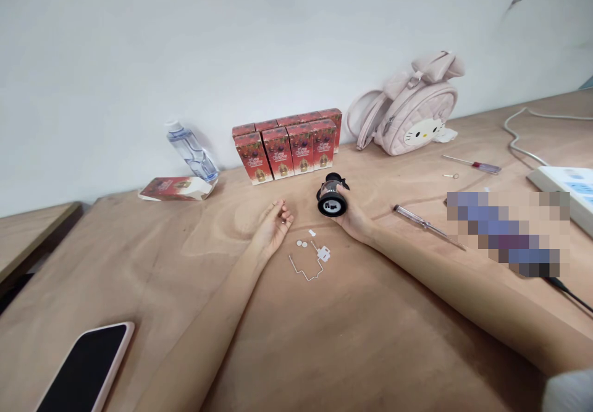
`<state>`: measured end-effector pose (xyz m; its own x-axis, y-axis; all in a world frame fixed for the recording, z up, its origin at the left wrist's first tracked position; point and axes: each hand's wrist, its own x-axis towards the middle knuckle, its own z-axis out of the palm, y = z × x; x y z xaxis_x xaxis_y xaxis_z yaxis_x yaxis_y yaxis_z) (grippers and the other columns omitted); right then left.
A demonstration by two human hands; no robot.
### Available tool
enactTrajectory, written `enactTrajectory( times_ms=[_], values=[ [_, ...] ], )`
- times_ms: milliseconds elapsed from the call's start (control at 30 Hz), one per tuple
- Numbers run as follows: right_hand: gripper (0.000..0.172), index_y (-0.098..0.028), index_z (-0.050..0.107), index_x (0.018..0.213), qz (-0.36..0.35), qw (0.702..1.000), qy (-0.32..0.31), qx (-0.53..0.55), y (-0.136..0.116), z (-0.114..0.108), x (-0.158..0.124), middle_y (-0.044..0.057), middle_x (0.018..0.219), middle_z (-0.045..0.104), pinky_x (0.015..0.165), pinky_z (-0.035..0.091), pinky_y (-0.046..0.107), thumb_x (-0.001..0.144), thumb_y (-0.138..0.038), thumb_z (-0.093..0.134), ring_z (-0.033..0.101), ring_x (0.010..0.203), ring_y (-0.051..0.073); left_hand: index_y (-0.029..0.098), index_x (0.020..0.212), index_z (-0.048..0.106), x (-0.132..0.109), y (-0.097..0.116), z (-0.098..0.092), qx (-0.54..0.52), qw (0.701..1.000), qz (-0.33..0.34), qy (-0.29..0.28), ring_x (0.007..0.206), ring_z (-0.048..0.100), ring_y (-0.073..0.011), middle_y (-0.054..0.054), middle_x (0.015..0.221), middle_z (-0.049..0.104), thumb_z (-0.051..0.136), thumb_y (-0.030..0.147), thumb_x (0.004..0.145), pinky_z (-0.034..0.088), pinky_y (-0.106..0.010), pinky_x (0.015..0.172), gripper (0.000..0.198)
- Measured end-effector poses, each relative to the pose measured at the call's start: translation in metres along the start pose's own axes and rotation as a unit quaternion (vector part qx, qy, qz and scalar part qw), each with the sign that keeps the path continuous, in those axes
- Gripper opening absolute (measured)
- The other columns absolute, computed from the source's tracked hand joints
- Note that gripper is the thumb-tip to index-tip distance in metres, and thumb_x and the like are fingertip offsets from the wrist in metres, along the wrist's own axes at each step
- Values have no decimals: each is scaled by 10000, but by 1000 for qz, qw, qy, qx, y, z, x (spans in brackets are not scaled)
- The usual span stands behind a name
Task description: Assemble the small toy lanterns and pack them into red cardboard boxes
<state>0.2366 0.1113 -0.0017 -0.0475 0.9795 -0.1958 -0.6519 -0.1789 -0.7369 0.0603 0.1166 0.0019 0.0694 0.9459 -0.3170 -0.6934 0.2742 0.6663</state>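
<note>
My right hand [354, 217] is wrapped round a small black lantern [330, 188] with a clear middle. The lantern is tilted so that its round base, with a white disc and dark openings, faces me. To the left, my left hand [273, 227] rests just above the table with its fingers curled together; whatever they may hold is too small to make out. Between my forearms lie two button cells [301, 244], a small white piece [312, 233] and a bent thin wire [308, 278] joined to a white plate [323, 253].
Red printed boxes [278, 152] stand by the wall, near a water bottle [191, 152] and an opened box [178, 188]. A pink bag [412, 118], two screwdrivers [417, 217], a blurred-out object [507, 233] and a white device [567, 189] are rightward. A phone [88, 369] lies front left.
</note>
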Motion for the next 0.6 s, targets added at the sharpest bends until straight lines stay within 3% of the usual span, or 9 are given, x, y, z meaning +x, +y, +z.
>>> enactTrajectory(
  times_ms=[133, 333, 600],
  values=[
    [203, -215, 651, 863, 0, 1000, 6, -5, 0, 0, 0, -18, 808, 688, 705, 512, 241, 758, -389, 660, 626, 808, 131, 123, 736, 557, -1, 1, 2, -3, 1000, -15, -9, 458, 369, -27, 60, 560, 428, 615, 106, 812, 319, -146, 460, 97],
    [204, -217, 658, 863, 0, 1000, 3, -6, 1, -1, 1, -17, 825, 698, 714, 516, 241, 746, -384, 669, 632, 835, 134, 118, 746, 558, -1, 2, 2, -7, 1000, -25, 2, 461, 384, -32, 47, 577, 452, 530, 91, 840, 330, -153, 468, 102],
    [217, -217, 649, 865, -1, 1000, -11, -14, 1, -2, 1, -20, 842, 690, 763, 503, 244, 750, -398, 673, 629, 880, 133, 127, 752, 554, 0, 1, -2, 2, 1000, -23, -15, 479, 402, -31, 47, 597, 467, 573, 76, 784, 340, -157, 484, 63]
  ],
)
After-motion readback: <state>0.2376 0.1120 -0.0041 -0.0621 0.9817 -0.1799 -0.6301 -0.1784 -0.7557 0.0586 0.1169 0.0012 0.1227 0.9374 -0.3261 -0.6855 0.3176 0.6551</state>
